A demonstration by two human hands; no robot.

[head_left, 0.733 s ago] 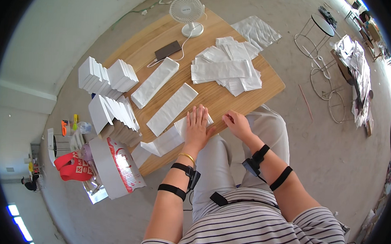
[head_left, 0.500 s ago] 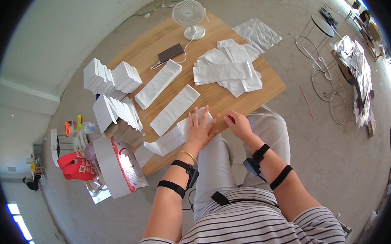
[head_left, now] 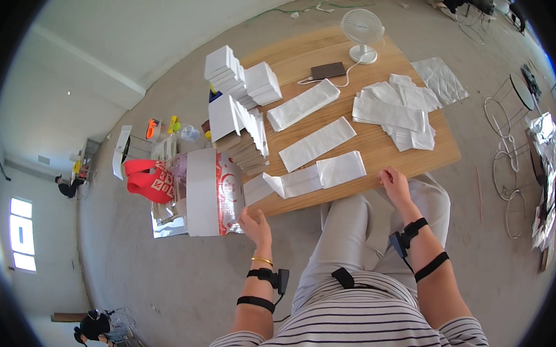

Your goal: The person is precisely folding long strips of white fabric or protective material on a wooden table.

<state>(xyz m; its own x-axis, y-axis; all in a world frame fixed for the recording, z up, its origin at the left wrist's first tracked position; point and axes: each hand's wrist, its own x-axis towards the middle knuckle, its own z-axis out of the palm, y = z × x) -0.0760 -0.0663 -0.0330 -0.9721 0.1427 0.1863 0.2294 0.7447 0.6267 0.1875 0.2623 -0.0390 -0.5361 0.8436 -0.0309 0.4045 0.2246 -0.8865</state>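
My left hand (head_left: 255,227) is off the table's near left corner, beside a red-and-white plastic bag (head_left: 229,193), its thumb and fingers apart with nothing seen between them. Near the front edge, my right hand (head_left: 395,184) has its fingers curled in, and no object shows in it. Between the hands a long white sheet (head_left: 304,179) lies partly folded along the edge, its left end creased up. Beyond it are a flat folded white strip (head_left: 318,144) and a thicker one (head_left: 304,104). A loose pile of similar white strips (head_left: 389,113) lies to the right.
Stacks of white card-like pieces (head_left: 237,119) stand at the wooden table's (head_left: 434,157) left end. A white fan (head_left: 363,36) and a dark power bank (head_left: 328,71) with a cable are at the back. Round-ringed stools (head_left: 509,146) stand to the right.
My left hand has lifted off the folded white sheet and moved left to the table corner. My right hand stays curled near the edge. The view has turned, shifting the table to the right.
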